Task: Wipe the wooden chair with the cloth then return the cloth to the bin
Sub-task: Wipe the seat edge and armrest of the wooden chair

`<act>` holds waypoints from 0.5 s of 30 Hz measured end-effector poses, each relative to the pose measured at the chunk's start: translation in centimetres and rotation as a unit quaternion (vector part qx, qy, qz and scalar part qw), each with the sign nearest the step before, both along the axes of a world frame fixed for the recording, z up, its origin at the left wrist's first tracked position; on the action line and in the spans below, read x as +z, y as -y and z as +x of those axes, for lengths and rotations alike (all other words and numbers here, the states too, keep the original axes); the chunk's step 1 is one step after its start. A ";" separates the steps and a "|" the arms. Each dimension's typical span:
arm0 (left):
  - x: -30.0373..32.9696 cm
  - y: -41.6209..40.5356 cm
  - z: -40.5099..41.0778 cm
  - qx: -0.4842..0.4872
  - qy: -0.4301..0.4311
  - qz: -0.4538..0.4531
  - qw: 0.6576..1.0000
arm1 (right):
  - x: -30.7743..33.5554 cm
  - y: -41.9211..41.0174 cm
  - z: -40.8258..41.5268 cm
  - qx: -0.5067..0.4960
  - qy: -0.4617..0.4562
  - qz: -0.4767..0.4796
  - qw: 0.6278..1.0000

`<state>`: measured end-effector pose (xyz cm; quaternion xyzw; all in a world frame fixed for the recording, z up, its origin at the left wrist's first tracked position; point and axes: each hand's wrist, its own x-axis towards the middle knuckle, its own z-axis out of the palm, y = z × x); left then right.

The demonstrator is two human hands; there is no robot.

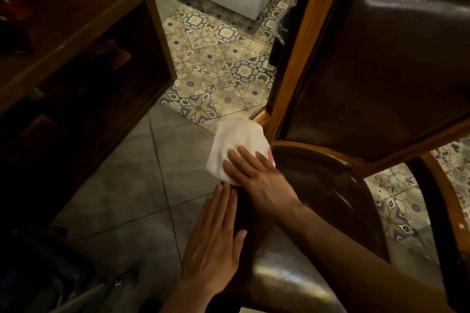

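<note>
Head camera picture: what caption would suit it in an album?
Right hand presses a white cloth on the wooden chair seat edge; left hand rests flat.

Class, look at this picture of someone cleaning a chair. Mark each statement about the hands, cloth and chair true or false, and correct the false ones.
1. The right hand presses the white cloth flat. True.
2. The left hand grips the cloth. False: it rests flat on the chair seat edge, off the cloth.
3. The cloth lies by the seat's rear corner. True.
4. The chair backrest is bare wood. False: dark padding fills its wooden frame.
</note>
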<state>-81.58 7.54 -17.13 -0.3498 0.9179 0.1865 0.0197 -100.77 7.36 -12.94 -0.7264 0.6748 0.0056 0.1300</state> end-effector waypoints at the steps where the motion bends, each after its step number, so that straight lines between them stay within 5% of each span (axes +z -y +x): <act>1: -0.1 0.1 0.0 0.001 0.001 -0.001 1.000 | -0.5 -0.2 -0.2 0.016 -0.011 0.005 1.000; 15: 0.2 0.1 0.1 -0.007 -0.007 -0.008 1.000 | -1.3 2.1 -3.6 0.040 -0.116 0.016 0.992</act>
